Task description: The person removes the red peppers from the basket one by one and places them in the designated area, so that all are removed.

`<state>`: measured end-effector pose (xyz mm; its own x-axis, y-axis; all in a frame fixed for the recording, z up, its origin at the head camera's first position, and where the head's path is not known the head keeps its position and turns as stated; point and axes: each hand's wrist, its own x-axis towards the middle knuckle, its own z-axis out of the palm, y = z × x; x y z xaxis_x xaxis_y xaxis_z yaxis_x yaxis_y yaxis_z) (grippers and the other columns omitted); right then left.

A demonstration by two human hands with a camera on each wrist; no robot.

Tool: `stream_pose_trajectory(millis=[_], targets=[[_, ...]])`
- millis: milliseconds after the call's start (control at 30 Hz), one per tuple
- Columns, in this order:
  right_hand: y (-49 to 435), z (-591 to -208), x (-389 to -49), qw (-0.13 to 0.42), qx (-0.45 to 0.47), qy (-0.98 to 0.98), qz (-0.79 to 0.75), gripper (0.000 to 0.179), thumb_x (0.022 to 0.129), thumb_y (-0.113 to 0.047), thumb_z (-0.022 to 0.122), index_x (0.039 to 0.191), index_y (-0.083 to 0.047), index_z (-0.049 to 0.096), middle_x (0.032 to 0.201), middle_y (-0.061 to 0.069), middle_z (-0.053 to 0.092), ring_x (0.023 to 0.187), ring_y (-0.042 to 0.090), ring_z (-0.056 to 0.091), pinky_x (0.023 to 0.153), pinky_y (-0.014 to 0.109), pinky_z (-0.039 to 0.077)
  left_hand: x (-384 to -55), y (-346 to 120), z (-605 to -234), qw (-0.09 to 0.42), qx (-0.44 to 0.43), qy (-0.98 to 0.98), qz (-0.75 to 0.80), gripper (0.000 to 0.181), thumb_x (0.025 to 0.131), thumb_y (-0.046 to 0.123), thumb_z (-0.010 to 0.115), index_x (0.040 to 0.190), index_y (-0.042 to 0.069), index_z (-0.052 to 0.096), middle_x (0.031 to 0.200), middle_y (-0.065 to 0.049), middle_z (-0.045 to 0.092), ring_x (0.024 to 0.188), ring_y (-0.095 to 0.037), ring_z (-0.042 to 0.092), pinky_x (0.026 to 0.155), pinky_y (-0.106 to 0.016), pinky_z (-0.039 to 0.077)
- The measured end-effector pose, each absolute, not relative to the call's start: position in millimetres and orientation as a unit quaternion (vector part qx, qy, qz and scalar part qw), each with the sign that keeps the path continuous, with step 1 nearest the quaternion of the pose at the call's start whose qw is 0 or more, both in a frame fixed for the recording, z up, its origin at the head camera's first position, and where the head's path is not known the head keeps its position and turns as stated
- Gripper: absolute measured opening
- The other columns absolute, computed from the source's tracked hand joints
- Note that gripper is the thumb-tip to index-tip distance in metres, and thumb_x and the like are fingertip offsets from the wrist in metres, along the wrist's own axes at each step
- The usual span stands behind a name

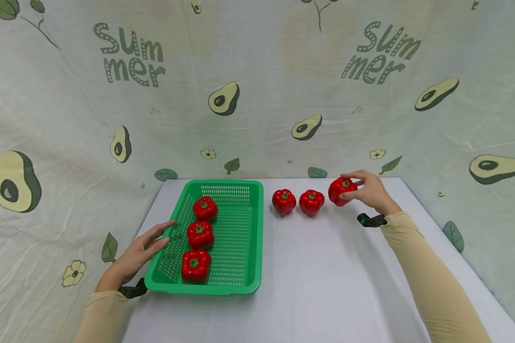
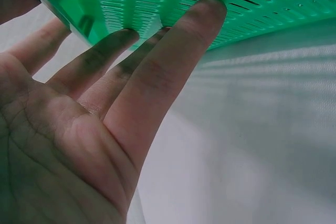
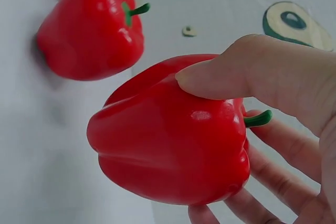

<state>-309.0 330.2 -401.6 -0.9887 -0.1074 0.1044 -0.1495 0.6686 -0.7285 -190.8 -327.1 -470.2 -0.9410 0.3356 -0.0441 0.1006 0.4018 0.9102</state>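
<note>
A red bell pepper [image 1: 341,191] is in my right hand [image 1: 366,193] at the far right end of the table. In the right wrist view my thumb presses one side of this pepper [image 3: 173,135], and the other fingers wrap behind it near its green stem. My left hand [image 1: 139,252] grips the left rim of a green plastic basket [image 1: 261,228]. The left wrist view shows straight fingers [image 2: 168,72] against the outside of its slotted wall, with another finger over the rim. Inside the basket, three red bell peppers [image 1: 200,235] stand in a line along the left side.
Two more red bell peppers, one [image 1: 284,202] nearer the basket and one [image 1: 312,202] nearer my right hand, rest at the table's back edge. Behind the white table [image 1: 313,286] hangs a cloth [image 1: 266,62] printed with avocados, which also drapes down both sides.
</note>
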Motion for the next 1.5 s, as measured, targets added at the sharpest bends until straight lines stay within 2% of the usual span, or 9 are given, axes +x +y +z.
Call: stream_pose_trajectory(millis=[167,433,533,867,1333,1500], targets=[[331.9,-418.1,-308.9,0.025,0.056,-0.915,0.398,0.065,0.083,-0.016,0.082,0.141,-0.006,0.055,0.139,0.021,0.044,0.123,0.046,0.04,0.08,0.05,0.055,-189.0,-328.8,-470.6,0.112,0.136,0.831,0.527,0.051,0.107,0.026,0.048,0.155,0.03,0.033,0.163,-0.009,0.019,0.144,-0.046,0.021,0.097,-0.067,0.04],[330.9,-437.6,-310.6,0.023,0.046,-0.918,0.394,0.063,0.083,-0.017,0.082,0.14,-0.006,0.056,0.14,0.02,0.045,0.122,0.045,0.041,0.082,0.053,0.054,-187.2,-327.8,-471.2,0.111,0.129,0.837,0.52,0.05,0.107,0.027,0.048,0.155,0.03,0.034,0.162,-0.01,0.021,0.143,-0.045,0.025,0.097,-0.066,0.041],[329.4,-441.0,-311.3,0.02,0.045,-0.918,0.393,0.063,0.083,-0.014,0.082,0.139,-0.004,0.056,0.14,0.021,0.045,0.121,0.045,0.042,0.083,0.053,0.053,-186.3,-327.9,-471.6,0.113,0.125,0.836,0.522,0.05,0.107,0.027,0.048,0.155,0.03,0.034,0.162,-0.01,0.02,0.142,-0.045,0.026,0.097,-0.065,0.042],[325.4,-444.9,-311.7,0.01,0.041,-0.917,0.397,0.062,0.082,-0.011,0.081,0.139,-0.003,0.056,0.14,0.022,0.045,0.121,0.045,0.041,0.084,0.052,0.053,-185.8,-327.6,-471.5,0.106,0.123,0.844,0.512,0.05,0.107,0.028,0.048,0.155,0.03,0.034,0.162,-0.011,0.021,0.143,-0.047,0.021,0.098,-0.071,0.036],[327.8,-451.5,-315.9,-0.001,0.043,-0.923,0.383,0.062,0.084,-0.013,0.08,0.14,-0.004,0.054,0.142,0.023,0.043,0.121,0.044,0.041,0.087,0.053,0.052,-189.7,-325.7,-469.4,0.108,0.124,0.836,0.524,0.051,0.107,0.026,0.047,0.156,0.028,0.033,0.162,-0.011,0.021,0.143,-0.045,0.024,0.098,-0.068,0.039],[329.1,-452.2,-315.6,-0.002,0.04,-0.921,0.388,0.062,0.084,-0.013,0.08,0.14,-0.004,0.055,0.141,0.023,0.043,0.121,0.044,0.042,0.087,0.053,0.052,-191.2,-324.9,-467.8,0.111,0.129,0.831,0.529,0.051,0.107,0.025,0.047,0.156,0.027,0.032,0.162,-0.011,0.021,0.141,-0.043,0.029,0.097,-0.06,0.044]])
